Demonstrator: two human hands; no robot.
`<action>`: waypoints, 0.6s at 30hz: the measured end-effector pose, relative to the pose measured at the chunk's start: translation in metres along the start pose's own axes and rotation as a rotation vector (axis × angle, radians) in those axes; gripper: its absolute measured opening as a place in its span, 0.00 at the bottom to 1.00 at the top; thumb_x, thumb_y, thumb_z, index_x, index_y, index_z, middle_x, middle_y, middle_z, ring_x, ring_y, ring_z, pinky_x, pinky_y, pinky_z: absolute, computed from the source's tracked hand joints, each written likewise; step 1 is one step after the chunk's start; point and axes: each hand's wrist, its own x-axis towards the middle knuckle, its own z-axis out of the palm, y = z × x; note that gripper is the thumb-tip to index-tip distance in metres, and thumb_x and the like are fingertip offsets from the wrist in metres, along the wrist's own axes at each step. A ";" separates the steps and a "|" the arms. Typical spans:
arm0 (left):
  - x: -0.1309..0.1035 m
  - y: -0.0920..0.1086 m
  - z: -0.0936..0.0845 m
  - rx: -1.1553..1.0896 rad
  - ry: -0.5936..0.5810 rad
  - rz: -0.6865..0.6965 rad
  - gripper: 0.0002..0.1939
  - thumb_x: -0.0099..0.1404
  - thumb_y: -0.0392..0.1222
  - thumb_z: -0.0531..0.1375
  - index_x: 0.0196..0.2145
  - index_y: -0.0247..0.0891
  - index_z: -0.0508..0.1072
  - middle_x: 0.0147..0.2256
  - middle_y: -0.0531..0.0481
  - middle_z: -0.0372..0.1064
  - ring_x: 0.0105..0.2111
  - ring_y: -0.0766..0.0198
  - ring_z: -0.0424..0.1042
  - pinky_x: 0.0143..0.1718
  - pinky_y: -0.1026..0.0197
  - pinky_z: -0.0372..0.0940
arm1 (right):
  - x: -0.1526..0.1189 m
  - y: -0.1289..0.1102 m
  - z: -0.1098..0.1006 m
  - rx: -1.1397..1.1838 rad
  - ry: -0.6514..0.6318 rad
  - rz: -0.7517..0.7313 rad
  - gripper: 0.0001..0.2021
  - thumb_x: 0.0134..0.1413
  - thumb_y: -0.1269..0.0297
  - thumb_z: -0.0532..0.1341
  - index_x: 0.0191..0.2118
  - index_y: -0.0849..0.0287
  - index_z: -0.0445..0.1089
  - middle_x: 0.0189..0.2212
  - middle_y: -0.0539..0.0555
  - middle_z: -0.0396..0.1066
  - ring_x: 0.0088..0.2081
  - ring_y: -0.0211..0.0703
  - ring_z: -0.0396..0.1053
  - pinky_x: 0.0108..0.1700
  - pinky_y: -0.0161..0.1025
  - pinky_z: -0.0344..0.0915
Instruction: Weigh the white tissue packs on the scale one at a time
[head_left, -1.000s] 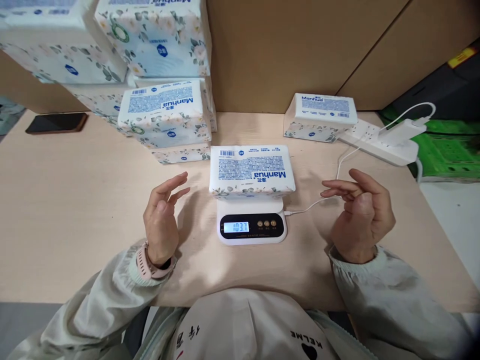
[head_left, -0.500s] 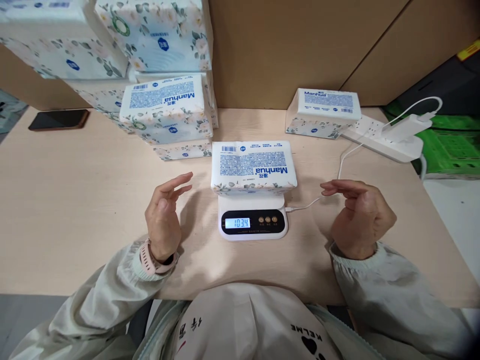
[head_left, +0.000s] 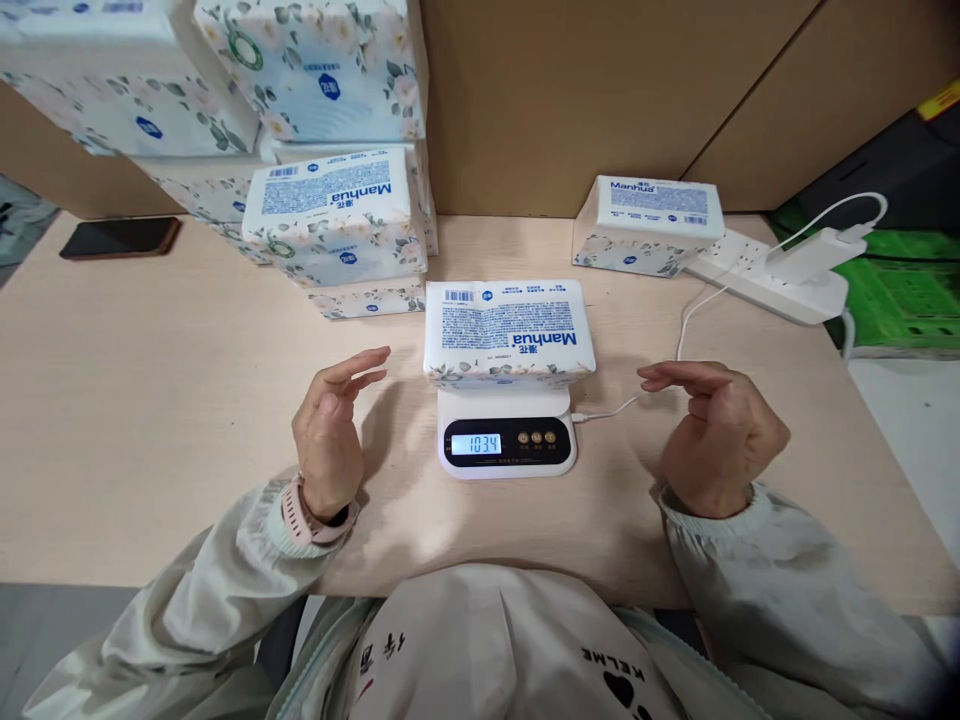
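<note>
A white, flower-edged tissue pack (head_left: 510, 328) marked Manhua lies on a white digital scale (head_left: 507, 468), covering its weighing plate. The lit display (head_left: 477, 444) reads 103.4. To the left of the scale, my left hand (head_left: 330, 430) is held apart from it, fingers stretched and nothing in them. My right hand (head_left: 716, 430) is on the other side, near the white cable (head_left: 615, 411) that plugs into the scale. Its fingers are extended and partly curved, also with nothing in them. Neither hand touches the pack.
More tissue packs (head_left: 337, 215) are stacked at the back left, beside a dark phone (head_left: 120, 238). Another tissue pack (head_left: 649, 225) stands at the back right against a power strip (head_left: 799, 290) with a charger. A brown panel (head_left: 570, 110) closes off the table's rear.
The pack, the scale reading and both hands stay nearly the same. Only a very slight shift of the view shows.
</note>
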 end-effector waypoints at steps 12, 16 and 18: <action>0.000 0.002 0.000 0.032 0.027 -0.038 0.20 0.74 0.59 0.59 0.47 0.43 0.82 0.50 0.43 0.82 0.54 0.49 0.80 0.54 0.48 0.77 | -0.001 -0.011 0.001 -0.090 -0.033 0.041 0.20 0.70 0.55 0.55 0.34 0.50 0.84 0.30 0.53 0.82 0.31 0.53 0.77 0.36 0.54 0.70; 0.001 0.002 -0.006 0.118 -0.149 -0.050 0.23 0.78 0.59 0.58 0.59 0.44 0.81 0.63 0.43 0.75 0.67 0.47 0.71 0.70 0.41 0.67 | 0.002 -0.007 -0.005 -0.112 -0.146 0.036 0.19 0.72 0.54 0.55 0.40 0.47 0.84 0.36 0.53 0.83 0.39 0.53 0.80 0.45 0.55 0.75; 0.004 0.002 -0.007 0.178 -0.306 -0.065 0.28 0.77 0.62 0.58 0.65 0.46 0.77 0.71 0.44 0.64 0.75 0.47 0.58 0.79 0.39 0.52 | 0.001 -0.005 -0.006 -0.121 -0.288 0.067 0.18 0.73 0.51 0.55 0.53 0.43 0.82 0.49 0.52 0.83 0.54 0.54 0.79 0.59 0.58 0.74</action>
